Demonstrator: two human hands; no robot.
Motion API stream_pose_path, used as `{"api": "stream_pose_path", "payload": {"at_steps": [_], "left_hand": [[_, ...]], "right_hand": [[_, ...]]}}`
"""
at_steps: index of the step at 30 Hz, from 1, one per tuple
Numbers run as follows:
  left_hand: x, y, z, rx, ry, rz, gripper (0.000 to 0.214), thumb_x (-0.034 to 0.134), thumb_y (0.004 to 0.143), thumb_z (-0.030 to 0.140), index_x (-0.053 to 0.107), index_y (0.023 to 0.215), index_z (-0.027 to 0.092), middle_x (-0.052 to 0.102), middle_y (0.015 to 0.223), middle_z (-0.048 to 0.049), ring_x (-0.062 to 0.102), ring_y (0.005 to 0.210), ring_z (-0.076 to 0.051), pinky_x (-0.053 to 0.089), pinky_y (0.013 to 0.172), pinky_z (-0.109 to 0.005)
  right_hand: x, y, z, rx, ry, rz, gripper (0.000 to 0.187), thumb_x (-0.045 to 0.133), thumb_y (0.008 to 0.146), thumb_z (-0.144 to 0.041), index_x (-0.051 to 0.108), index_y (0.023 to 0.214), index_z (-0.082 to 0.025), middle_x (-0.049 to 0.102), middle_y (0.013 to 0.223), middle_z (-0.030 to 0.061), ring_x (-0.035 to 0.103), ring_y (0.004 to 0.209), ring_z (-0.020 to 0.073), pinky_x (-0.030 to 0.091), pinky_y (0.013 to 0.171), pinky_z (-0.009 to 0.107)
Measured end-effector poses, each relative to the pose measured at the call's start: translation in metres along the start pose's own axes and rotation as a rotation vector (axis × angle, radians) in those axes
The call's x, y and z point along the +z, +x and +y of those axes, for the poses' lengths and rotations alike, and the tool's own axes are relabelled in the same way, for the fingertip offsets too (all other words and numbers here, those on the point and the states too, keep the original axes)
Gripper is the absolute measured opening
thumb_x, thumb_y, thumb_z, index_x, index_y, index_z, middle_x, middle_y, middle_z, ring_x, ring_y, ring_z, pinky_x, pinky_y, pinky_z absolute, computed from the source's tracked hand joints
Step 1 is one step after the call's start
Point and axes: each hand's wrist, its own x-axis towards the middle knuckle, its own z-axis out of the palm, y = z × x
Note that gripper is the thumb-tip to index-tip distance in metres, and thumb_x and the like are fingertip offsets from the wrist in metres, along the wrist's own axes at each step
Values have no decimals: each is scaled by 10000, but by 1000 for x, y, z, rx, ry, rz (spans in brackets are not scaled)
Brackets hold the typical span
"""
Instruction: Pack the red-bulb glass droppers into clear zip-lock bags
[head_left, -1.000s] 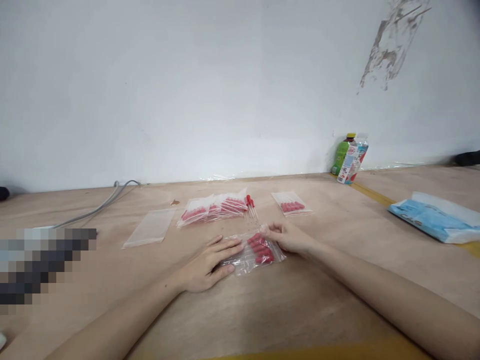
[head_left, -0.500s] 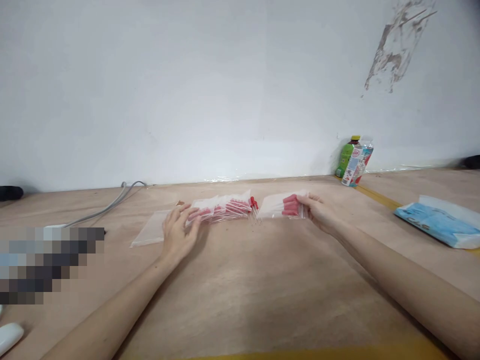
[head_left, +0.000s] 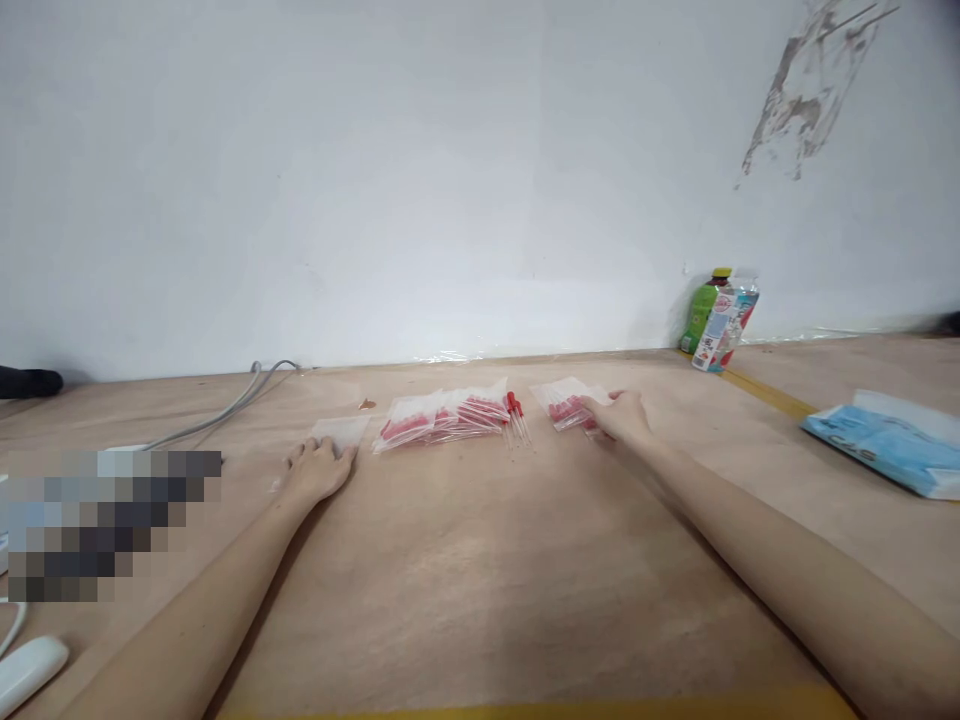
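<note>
Dropper bags, clear plastic, red bulbs showing through: an overlapped stack at twelve o'clock on the tabletop, wall side reckoned as twelve.

Wall: white, with a scarred patch at one o'clock.

Tabletop: wood-coloured, with yellow tape along the six o'clock edge.

Blue soft pack: lying flat at about two o'clock.

Stack of bags, placing: long axis from nine to three, set between the hands; at about two o'clock from the left, at nine from the right; nearer to the left.

Left hand: at ten o'clock, palm down, fingers bent and slightly apart, laid over a flat bag.

Right hand: at one o'clock, fingertips at the right edge of a small pile; cannot tell whether pinching or merely touching.

Flat bag: mostly covered by the left hand; seems to run from one to seven; no red visible.

Small pile of dropper bags: just right of the loose droppers.

Loose droppers: beside the stack's three o'clock end, bulbs toward twelve.
</note>
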Motion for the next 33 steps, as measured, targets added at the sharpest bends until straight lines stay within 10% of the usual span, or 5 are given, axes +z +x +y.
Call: {"api": "stream_pose_path", "payload": {"at_steps": [4, 11, 18, 23, 33], "left_hand": [[-5, -1, 2, 31, -28, 15, 382, 330, 807, 331, 625, 831, 90, 596, 981, -214, 527, 981, -371, 392, 807, -483], [-34, -21, 33, 154, -141, 277, 485, 145, 903, 277, 508, 1141, 60, 460, 1247, -158, 339, 1215, -281, 302, 975, -427], [-43, -91, 96, 870, -325, 115, 396, 274, 913, 331, 456, 1241, 200, 410, 1325, -34, 287, 1255, -215, 225, 1047, -406], [-35, -134, 120, 861, -249, -159, 399, 283, 915, 388, 456, 1241, 235, 432, 1307, -39, 334, 1224, -252, 278, 1005, -434], [-65, -148, 128, 794, -97, -134, 410, 270, 901, 378, 510, 1146, 155, 591, 1005, -123, 526, 941, -277, 432, 776, -431]], "right_hand": [[0, -16, -14, -231, -655, 297, 371, 545, 702, -404, 477, 976, -164, 600, 763, 85, 566, 755, 239, 406, 636, 333], [54, -33, -18, -451, -829, -158, 133, 474, 735, -241, 577, 697, -167, 622, 826, 82, 549, 806, 184, 368, 688, 260], [86, -18, -23, -312, -859, -259, 169, 523, 726, -314, 603, 742, -165, 651, 758, 100, 588, 753, 219, 374, 592, 250], [91, -9, -25, -249, -887, -306, 220, 573, 660, -259, 612, 849, -153, 659, 808, 118, 599, 796, 243, 390, 604, 247], [88, -11, -27, -131, -803, -287, 144, 595, 619, -201, 625, 754, -160, 643, 638, 71, 606, 688, 217, 399, 545, 227]]}}
